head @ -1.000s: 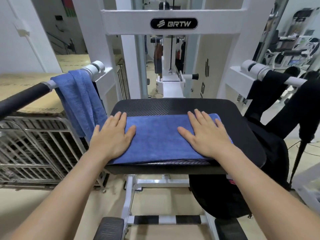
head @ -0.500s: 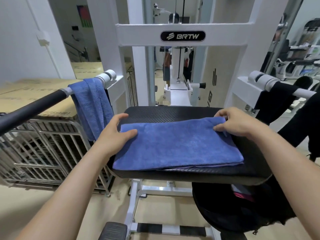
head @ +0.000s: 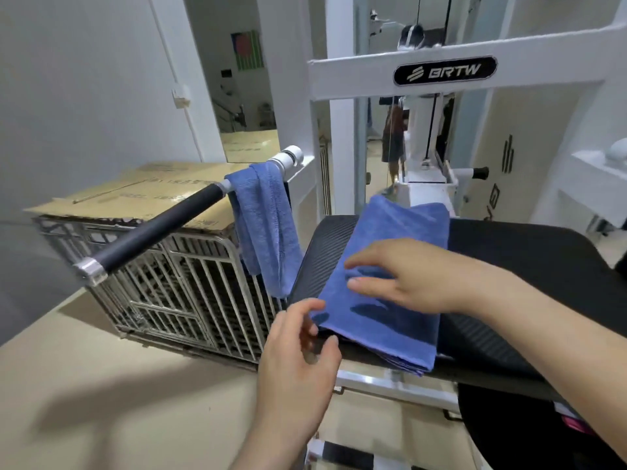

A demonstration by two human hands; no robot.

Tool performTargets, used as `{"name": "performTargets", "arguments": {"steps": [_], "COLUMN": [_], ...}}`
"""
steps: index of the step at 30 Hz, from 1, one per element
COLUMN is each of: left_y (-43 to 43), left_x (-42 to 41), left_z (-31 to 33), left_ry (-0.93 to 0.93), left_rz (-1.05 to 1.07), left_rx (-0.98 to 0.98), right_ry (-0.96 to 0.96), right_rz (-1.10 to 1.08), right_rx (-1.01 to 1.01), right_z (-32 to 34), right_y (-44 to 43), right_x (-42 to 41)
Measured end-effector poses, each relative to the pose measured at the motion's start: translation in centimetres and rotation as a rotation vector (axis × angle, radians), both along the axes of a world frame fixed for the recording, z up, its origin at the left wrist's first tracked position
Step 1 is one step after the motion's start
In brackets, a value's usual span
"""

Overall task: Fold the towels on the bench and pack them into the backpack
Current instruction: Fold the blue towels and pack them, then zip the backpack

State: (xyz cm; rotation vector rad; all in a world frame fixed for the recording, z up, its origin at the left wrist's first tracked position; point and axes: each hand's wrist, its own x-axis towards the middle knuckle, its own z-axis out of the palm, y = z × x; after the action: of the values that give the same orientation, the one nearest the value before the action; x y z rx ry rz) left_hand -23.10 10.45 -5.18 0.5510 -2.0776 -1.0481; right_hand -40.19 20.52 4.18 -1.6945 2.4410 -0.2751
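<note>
A blue towel (head: 397, 266), folded into a narrow stack, lies on the left part of the black bench pad (head: 529, 266). My right hand (head: 403, 276) rests flat on top of it with fingers stretched to the left. My left hand (head: 302, 340) is at the towel's near-left corner, fingers loosely bent and touching the edge. A second blue towel (head: 264, 225) hangs over the machine's left handle bar (head: 163, 228). The black backpack (head: 536, 432) sits under the bench at the lower right, only partly in view.
A metal wire cage (head: 176, 290) topped with cardboard stands left of the bench. The white machine frame (head: 441, 76) rises behind the pad. Beige floor (head: 84, 385) spreads to the lower left.
The towel has been folded over from right to left into a narrower stack. My right hand moved across onto it. The camera has swung left.
</note>
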Motion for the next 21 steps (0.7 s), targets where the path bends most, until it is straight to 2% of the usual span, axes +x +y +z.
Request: {"name": "performTargets", "arguments": {"steps": [2,3,4,6,8,11,13,15,16,18,19,21], "left_y": [-1.7,-2.5,-3.0,-3.4,-3.2,-3.1,-3.9,-4.5,-4.7,-4.6,-4.4,-4.5], "left_x": [-0.5,-0.9,-1.3,-2.1,-2.8,-3.5,-3.3,-2.7,-2.6,-2.9,-3.2,-3.8], "left_z": [0.2,0.4,0.8,1.5,2.0,2.8,2.8,3.0,2.9,2.7,2.5,2.0], "left_ry": [-0.123,-0.205,-0.29,-0.37,-0.317,-0.22,-0.195,-0.204,-0.211,-0.218,-0.199,-0.168], "left_rz": [-0.04,-0.088,-0.138,-0.25,-0.298,-0.349,-0.542,-0.771,-0.803,-0.7,-0.602,-0.378], "left_rx": [-0.364,-0.466,-0.511,-0.473,-0.323,0.15,0.441,0.552,0.529,0.352,0.193,-0.293], "right_ry": [0.068,0.129,0.209,0.388,0.487,0.495,0.446,0.359,0.322,0.297,0.299,0.336], "right_rz": [0.02,0.015,0.008,-0.003,-0.048,-0.047,-0.012,-0.003,-0.011,-0.016,-0.016,-0.025], "right_rx": [0.031,0.034,0.02,-0.055,-0.083,-0.104,-0.171,-0.207,-0.21,-0.218,-0.212,-0.164], "right_z": [-1.3,-2.1,-3.1,-5.5,-7.7,-9.1,-8.9,-8.2,-7.8,-7.0,-6.7,-6.2], "right_y": [1.7,2.3,2.6,3.1,3.2,3.5,4.0,4.7,4.9,5.1,5.1,4.9], "right_x": [1.8,2.4,3.0,3.9,4.3,4.1,3.8,3.9,3.9,4.0,3.9,3.8]}}
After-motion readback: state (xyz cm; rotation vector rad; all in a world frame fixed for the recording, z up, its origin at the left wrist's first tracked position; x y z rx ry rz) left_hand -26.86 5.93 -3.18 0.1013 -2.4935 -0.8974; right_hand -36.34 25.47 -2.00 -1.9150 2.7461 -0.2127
